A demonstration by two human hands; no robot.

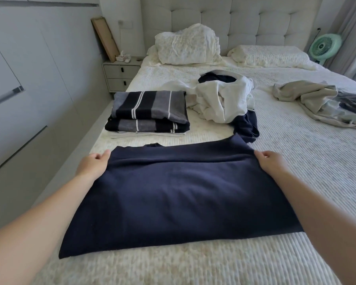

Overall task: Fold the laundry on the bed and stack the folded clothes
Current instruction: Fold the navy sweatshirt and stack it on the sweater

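The left hand (95, 164) pinches the far left corner of the navy garment (179, 194), which lies flat on the bed (193, 264); the right hand (270, 161) pinches the far right corner. Soft, light and floppy, it likely folds best held by those corners.

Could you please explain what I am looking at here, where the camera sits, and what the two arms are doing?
There is no machine: a camera worn on a person's head looks down at their bare arms. The left hand and right hand each grip a far corner of a navy garment spread on the bed. Behind it, to the left, is a stack of folded striped clothes. A heap of unfolded white and navy laundry lies beyond, with a beige garment to the right.
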